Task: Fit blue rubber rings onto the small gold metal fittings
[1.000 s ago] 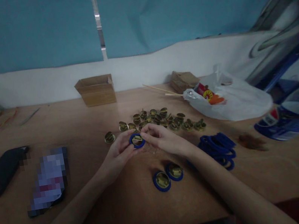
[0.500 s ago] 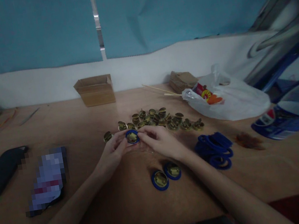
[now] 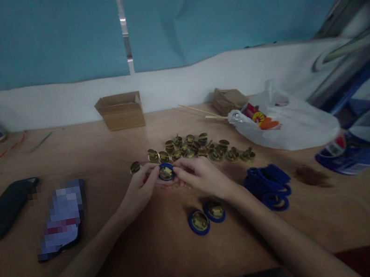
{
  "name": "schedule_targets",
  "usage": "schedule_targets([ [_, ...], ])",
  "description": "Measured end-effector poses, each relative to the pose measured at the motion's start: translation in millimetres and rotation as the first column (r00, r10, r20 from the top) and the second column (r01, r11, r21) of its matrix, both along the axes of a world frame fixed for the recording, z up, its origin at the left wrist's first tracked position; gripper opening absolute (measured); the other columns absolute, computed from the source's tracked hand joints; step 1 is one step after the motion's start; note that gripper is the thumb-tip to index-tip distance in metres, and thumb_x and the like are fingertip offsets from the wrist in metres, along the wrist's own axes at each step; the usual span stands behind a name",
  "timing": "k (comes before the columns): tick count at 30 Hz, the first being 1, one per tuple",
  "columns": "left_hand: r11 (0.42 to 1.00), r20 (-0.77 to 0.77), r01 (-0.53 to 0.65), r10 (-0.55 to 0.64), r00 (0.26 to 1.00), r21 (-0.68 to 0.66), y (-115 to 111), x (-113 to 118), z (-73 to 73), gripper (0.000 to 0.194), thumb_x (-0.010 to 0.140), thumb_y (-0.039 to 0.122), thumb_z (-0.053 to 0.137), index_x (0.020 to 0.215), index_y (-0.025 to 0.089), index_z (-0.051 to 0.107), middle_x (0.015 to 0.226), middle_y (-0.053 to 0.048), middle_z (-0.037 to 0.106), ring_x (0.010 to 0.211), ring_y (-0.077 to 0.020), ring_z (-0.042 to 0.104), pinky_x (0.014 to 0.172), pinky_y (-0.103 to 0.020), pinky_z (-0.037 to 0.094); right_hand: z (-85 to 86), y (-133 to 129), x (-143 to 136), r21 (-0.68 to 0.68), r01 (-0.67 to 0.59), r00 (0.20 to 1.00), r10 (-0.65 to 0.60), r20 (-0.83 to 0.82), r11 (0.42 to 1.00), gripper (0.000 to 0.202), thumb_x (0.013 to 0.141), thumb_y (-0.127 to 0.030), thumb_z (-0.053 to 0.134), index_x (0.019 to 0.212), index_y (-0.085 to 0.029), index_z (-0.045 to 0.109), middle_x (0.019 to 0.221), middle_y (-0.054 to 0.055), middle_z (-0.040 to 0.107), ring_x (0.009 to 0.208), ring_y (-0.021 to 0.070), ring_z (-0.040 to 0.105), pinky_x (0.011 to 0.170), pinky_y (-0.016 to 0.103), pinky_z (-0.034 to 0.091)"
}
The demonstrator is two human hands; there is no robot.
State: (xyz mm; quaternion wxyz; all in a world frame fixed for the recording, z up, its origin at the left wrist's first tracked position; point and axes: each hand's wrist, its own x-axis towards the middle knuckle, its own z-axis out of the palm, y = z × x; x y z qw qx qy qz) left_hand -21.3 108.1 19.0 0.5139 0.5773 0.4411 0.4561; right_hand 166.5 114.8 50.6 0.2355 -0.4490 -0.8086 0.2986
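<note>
Between my two hands is a round brass-coloured metal piece with a blue ring around it. My left hand grips its left edge with thumb and fingers. On the opposite edge, my right hand is closed with the thumb pressing near the rim. Behind the hands lies a loose cluster of brass-coloured round metal pieces. Nearer to me, two such pieces set in blue rings rest on the table side by side. A pile of loose blue rings lies beyond my right forearm.
An open cardboard box stands by the wall. At right are a white plastic bag, a small brown package and a blue container. A lit phone and a dark flat object lie at left.
The whole view has shifted slightly. Both hands still hold the blue-ringed piece, and the fingers have moved a little around its rim. The things on the table look unmoved.
</note>
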Motion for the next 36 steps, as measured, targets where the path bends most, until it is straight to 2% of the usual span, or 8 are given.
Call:
schedule_targets([
  [8, 0.999, 0.013, -0.019, 0.019, 1.0, -0.029, -0.9, -1.4, 3.5, 0.023, 0.084, 0.037, 0.058, 0.087, 0.015, 0.065, 0.083, -0.004, 0.07, 0.076, -0.0178, 0.066, 0.069, -0.029, 0.054, -0.2, -0.4, 0.4, 0.016, -0.041, 0.999, 0.041, 0.013, 0.999, 0.027, 0.094, -0.029, 0.042, 0.093, -0.015, 0.066, 0.069, 0.002, 0.066, 0.061, 0.0135, 0.059, 0.06, 0.024, 0.041],
  [12, 0.998, 0.001, -0.004, 0.004, 1.0, -0.058, -3.4, 0.3, 9.3, 0.022, 0.084, 0.036, 0.058, 0.08, 0.015, 0.062, 0.075, -0.002, 0.067, 0.071, -0.0159, 0.063, 0.065, -0.028, 0.052, -2.6, -0.6, 0.3, -0.049, -0.068, 0.997, 0.066, -0.04, 0.996, 0.026, 0.094, -0.03, 0.042, 0.087, -0.016, 0.062, 0.071, 0.003, 0.068, 0.063, 0.014, 0.062, 0.06, 0.024, 0.043],
  [17, 1.0, -0.046, 0.013, -0.013, 0.999, 0.011, -5.1, 1.4, 12.6, 0.022, 0.085, 0.033, 0.056, 0.071, 0.016, 0.058, 0.069, 0.0, 0.062, 0.065, -0.0134, 0.059, 0.062, -0.025, 0.05, -2.2, -2.3, -2.6, -0.097, -0.031, 0.996, 0.023, -0.081, 0.995, 0.018, 0.088, -0.02, 0.044, 0.074, -0.019, 0.056, 0.063, 0.0, 0.066, 0.059, 0.0138, 0.063, 0.059, 0.024, 0.045],
  [25, 0.999, -0.049, 0.038, -0.038, 0.998, -0.003, -6.2, 0.3, 9.0, 0.023, 0.09, 0.034, 0.051, 0.077, 0.016, 0.056, 0.074, -0.001, 0.063, 0.069, -0.0138, 0.061, 0.066, -0.026, 0.049, -4.0, -3.3, -5.1, -0.202, -0.016, 0.966, -0.037, -0.256, 0.979, 0.015, 0.085, -0.017, 0.046, 0.071, -0.02, 0.052, 0.056, -0.004, 0.058, 0.05, 0.0106, 0.057, 0.052, 0.022, 0.044],
  [30, 1.0, 0.004, 0.027, -0.027, 1.0, -0.015, -5.0, -0.7, 1.9, 0.023, 0.09, 0.038, 0.05, 0.085, 0.017, 0.057, 0.085, -0.003, 0.066, 0.071, -0.0152, 0.064, 0.068, -0.028, 0.05, -6.2, -1.7, -6.5, -0.256, -0.067, 0.925, -0.037, -0.379, 0.964, 0.013, 0.088, -0.027, 0.048, 0.091, -0.018, 0.056, 0.068, -0.002, 0.058, 0.057, 0.0111, 0.056, 0.054, 0.023, 0.045],
  [33, 0.999, 0.029, 0.009, -0.007, 1.0, -0.041, -4.6, 0.9, 1.8, 0.024, 0.09, 0.04, 0.05, 0.087, 0.017, 0.057, 0.086, -0.004, 0.068, 0.072, -0.0167, 0.065, 0.066, -0.029, 0.05, -7.9, -1.7, -7.3, -0.277, -0.108, 0.93, -0.001, -0.366, 0.955, 0.015, 0.089, -0.024, 0.045, 0.098, -0.018, 0.056, 0.074, -0.001, 0.059, 0.061, 0.0115, 0.057, 0.059, 0.025, 0.048],
  [36, 1.0, 0.041, 0.026, -0.026, 0.999, -0.006, -4.7, 3.3, 4.1, 0.025, 0.092, 0.038, 0.046, 0.086, 0.016, 0.057, 0.078, -0.004, 0.068, 0.067, -0.0156, 0.064, 0.063, -0.027, 0.049, -11.3, -2.1, -8.3, -0.273, -0.141, 0.952, 0.055, -0.302, 0.951, 0.017, 0.093, -0.026, 0.04, 0.089, -0.018, 0.055, 0.075, 0.001, 0.059, 0.063, 0.0126, 0.058, 0.062, 0.027, 0.048],
])
